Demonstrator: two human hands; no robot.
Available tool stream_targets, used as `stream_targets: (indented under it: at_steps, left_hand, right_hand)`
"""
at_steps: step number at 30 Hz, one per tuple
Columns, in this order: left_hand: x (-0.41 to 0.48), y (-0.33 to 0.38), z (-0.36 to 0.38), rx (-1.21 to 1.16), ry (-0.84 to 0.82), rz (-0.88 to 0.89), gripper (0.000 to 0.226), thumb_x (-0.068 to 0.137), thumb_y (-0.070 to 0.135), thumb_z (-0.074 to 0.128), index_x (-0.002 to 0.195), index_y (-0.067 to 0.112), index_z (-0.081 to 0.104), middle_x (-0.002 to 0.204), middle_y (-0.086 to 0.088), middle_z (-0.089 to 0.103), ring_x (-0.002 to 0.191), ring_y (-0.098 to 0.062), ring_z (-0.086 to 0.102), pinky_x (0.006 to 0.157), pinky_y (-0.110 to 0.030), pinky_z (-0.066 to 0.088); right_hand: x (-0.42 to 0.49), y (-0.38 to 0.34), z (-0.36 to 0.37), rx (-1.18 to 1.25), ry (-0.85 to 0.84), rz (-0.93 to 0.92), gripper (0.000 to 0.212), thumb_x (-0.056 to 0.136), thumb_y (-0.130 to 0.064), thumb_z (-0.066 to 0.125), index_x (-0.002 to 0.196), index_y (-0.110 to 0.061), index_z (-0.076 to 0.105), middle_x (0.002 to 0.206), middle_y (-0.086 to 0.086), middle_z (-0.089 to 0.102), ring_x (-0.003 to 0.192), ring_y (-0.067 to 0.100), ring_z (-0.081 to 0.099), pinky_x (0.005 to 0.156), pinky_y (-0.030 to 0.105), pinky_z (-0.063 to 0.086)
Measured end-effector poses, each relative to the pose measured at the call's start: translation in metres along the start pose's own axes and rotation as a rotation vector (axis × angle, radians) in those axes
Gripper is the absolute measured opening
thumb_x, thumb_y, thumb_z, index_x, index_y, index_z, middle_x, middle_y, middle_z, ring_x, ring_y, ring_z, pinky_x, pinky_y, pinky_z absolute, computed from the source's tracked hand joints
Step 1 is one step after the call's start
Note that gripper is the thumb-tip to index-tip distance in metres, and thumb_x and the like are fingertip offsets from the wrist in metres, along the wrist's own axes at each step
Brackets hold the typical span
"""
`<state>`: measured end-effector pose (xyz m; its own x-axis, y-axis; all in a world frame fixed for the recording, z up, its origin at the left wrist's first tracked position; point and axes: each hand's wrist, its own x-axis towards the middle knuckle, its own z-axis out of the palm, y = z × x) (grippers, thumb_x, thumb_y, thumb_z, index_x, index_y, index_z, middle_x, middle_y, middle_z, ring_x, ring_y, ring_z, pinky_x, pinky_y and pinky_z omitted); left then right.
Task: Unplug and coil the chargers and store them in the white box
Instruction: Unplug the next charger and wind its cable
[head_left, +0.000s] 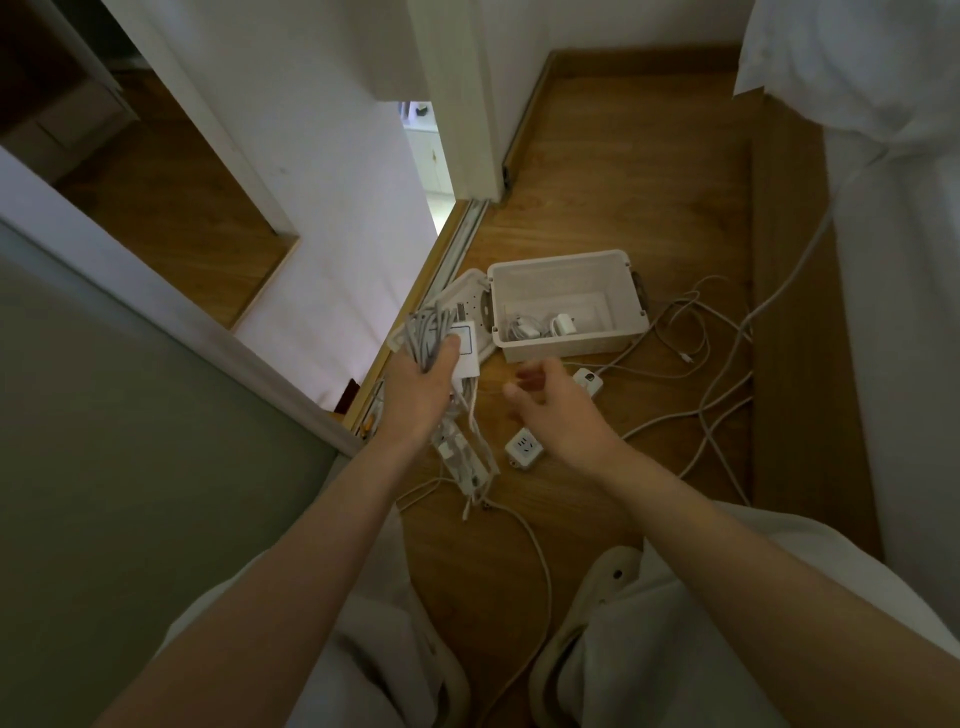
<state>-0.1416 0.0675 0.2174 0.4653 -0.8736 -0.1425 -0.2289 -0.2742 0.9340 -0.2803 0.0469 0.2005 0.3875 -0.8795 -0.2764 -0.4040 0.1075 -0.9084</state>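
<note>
- Nearest the camera are the person's knees in pale trousers and two light slippers (597, 582) on the wooden floor (613, 171), with a loose white cable (540, 566) running between them.
- Just beyond lie a white power strip (465, 460) with plugs in it and, beside it to the right, a small cube socket adapter (524, 448).
- The left hand (421, 384) is raised above the power strip, fingers clamped round a coiled charger bundle (434, 338): grey cable loops stick out above the fist, a flat white charger brick (466, 351) rests against the thumb side, and strands hang below the palm.
- The right hand (550, 402) hovers to the right of it, apart from the bundle, fingers spread and curled, holding nothing; it is blurred.
- Past the right hand a white plug block (589, 381) rests on the floor, its lead joining a tangle of white cables (696, 358) spread to the right.
- Farther on stands the white box (566, 343), open, with two small white chargers (540, 326) already inside at its near wall.
- Its lid (470, 306) lies flat just left of the box, partly behind the held bundle.
</note>
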Motion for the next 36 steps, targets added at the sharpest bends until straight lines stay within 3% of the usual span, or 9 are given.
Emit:
stream_targets:
  at_steps: [4, 9, 16, 20, 23, 26, 28, 32, 36]
  left_hand:
    - [-0.002, 0.001, 0.002, 0.068, -0.05, 0.051, 0.021, 0.097, 0.026, 0.048, 0.077, 0.031, 0.051, 0.076, 0.0, 0.059, 0.074, -0.02, 0.061, 0.074, -0.045, 0.055]
    - [-0.005, -0.002, 0.007, 0.171, -0.08, 0.134, 0.009, 0.095, 0.027, 0.05, 0.087, 0.03, 0.052, 0.087, -0.013, 0.064, 0.078, -0.026, 0.063, 0.075, -0.046, 0.055]
    - [0.005, -0.006, -0.008, 0.19, -0.007, 0.147, 0.012, 0.096, 0.025, 0.048, 0.106, 0.02, 0.051, 0.095, -0.001, 0.062, 0.091, -0.022, 0.065, 0.078, -0.04, 0.057]
    - [0.01, -0.008, -0.02, 0.157, -0.003, 0.112, 0.028, 0.097, 0.027, 0.046, 0.118, 0.009, 0.053, 0.098, -0.004, 0.064, 0.084, -0.012, 0.064, 0.062, -0.018, 0.054]
    - [0.004, -0.004, -0.016, 0.093, -0.042, 0.085, 0.019, 0.098, 0.024, 0.045, 0.112, 0.014, 0.053, 0.084, 0.004, 0.061, 0.071, -0.005, 0.061, 0.053, -0.013, 0.051]
    - [0.0, -0.006, -0.007, 0.081, -0.074, 0.078, 0.014, 0.098, 0.025, 0.044, 0.108, 0.021, 0.053, 0.086, 0.006, 0.061, 0.08, -0.012, 0.063, 0.069, -0.027, 0.055]
    - [-0.004, -0.007, -0.002, 0.081, -0.106, 0.074, 0.011, 0.099, 0.026, 0.044, 0.105, 0.025, 0.053, 0.088, 0.008, 0.061, 0.084, -0.013, 0.063, 0.072, -0.029, 0.055]
    - [-0.013, -0.003, 0.001, 0.023, -0.142, 0.051, 0.02, 0.099, 0.027, 0.043, 0.084, 0.034, 0.053, 0.086, -0.002, 0.067, 0.075, -0.015, 0.067, 0.063, -0.027, 0.056]
    - [-0.016, -0.003, 0.004, -0.106, -0.254, -0.01, 0.02, 0.099, 0.031, 0.042, 0.112, 0.024, 0.054, 0.106, -0.009, 0.066, 0.086, -0.017, 0.069, 0.061, -0.026, 0.057]
  right_hand:
    - [-0.003, -0.005, 0.009, 0.181, -0.28, 0.052, 0.023, 0.097, -0.025, 0.045, 0.106, -0.008, 0.059, 0.088, -0.001, 0.063, 0.082, 0.014, 0.063, 0.079, 0.026, 0.055]
    - [-0.002, 0.001, 0.016, -0.001, -0.072, -0.027, 0.027, 0.095, -0.025, 0.05, 0.073, -0.02, 0.066, 0.083, 0.014, 0.069, 0.083, 0.034, 0.066, 0.081, 0.05, 0.053]
    - [0.015, 0.01, -0.006, 0.202, 0.256, 0.232, 0.021, 0.1, -0.013, 0.035, 0.11, -0.002, 0.05, 0.086, 0.007, 0.062, 0.08, 0.021, 0.064, 0.08, 0.039, 0.056]
    - [0.011, 0.018, -0.008, -0.197, 0.129, 0.126, 0.023, 0.1, -0.012, 0.037, 0.111, -0.003, 0.055, 0.098, 0.005, 0.06, 0.083, 0.017, 0.058, 0.069, 0.028, 0.049]
    - [0.003, 0.024, 0.007, -0.467, 0.025, -0.048, 0.031, 0.096, -0.006, 0.044, 0.127, -0.005, 0.045, 0.127, 0.011, 0.047, 0.116, 0.022, 0.047, 0.096, 0.029, 0.042]
    - [-0.006, 0.011, 0.016, -0.263, 0.007, -0.2, 0.039, 0.099, -0.021, 0.041, 0.137, -0.01, 0.037, 0.133, 0.005, 0.045, 0.12, 0.013, 0.043, 0.097, 0.022, 0.038]
    - [-0.01, 0.0, 0.021, -0.011, -0.061, -0.143, 0.042, 0.098, -0.026, 0.042, 0.137, -0.012, 0.034, 0.128, 0.001, 0.052, 0.107, 0.006, 0.05, 0.083, 0.013, 0.042]
    - [-0.005, -0.004, 0.019, 0.257, -0.04, 0.018, 0.052, 0.097, -0.037, 0.04, 0.14, -0.013, 0.025, 0.098, -0.01, 0.057, 0.082, 0.003, 0.059, 0.077, 0.022, 0.05]
    - [0.004, 0.0, 0.012, 0.284, -0.048, -0.003, 0.051, 0.096, -0.047, 0.034, 0.13, -0.011, 0.043, 0.096, -0.007, 0.06, 0.081, 0.002, 0.061, 0.068, 0.016, 0.05]
